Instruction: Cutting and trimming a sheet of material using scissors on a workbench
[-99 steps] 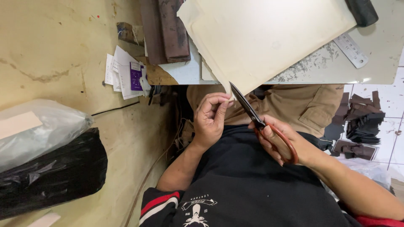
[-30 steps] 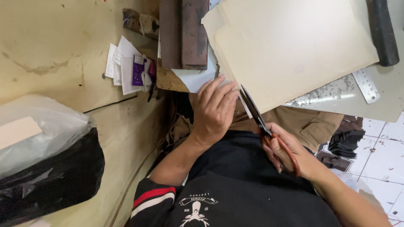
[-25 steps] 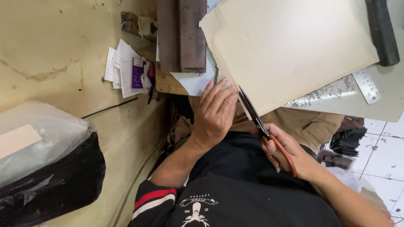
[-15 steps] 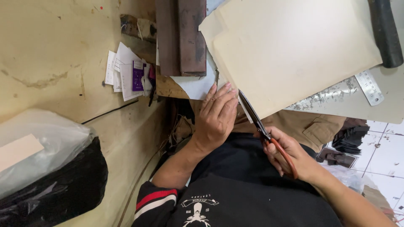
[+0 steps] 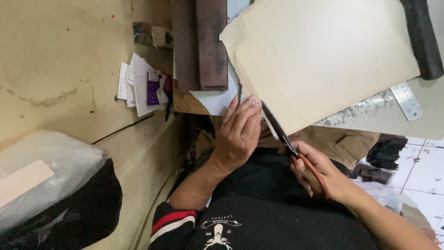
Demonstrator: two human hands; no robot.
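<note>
A large cream sheet of card (image 5: 323, 60) lies over the table edge in front of me. My left hand (image 5: 238, 136) grips its near corner, fingers spread flat along the edge. My right hand (image 5: 317, 173) is closed on the orange handles of a pair of scissors (image 5: 282, 134). The dark blades point up into the sheet's lower edge, right beside my left fingers.
Dark brown strips (image 5: 199, 44) lie at the sheet's left, with a pile of small paper tags (image 5: 141, 85) beyond. A metal ruler (image 5: 407, 99) and a black roll (image 5: 423, 37) sit at the right. A plastic-wrapped bundle (image 5: 46, 190) fills the lower left.
My left hand has shifted from pinching the sheet's corner to lying flat along its edge. The scissors have advanced further up into the sheet, and the view has swung slightly.
</note>
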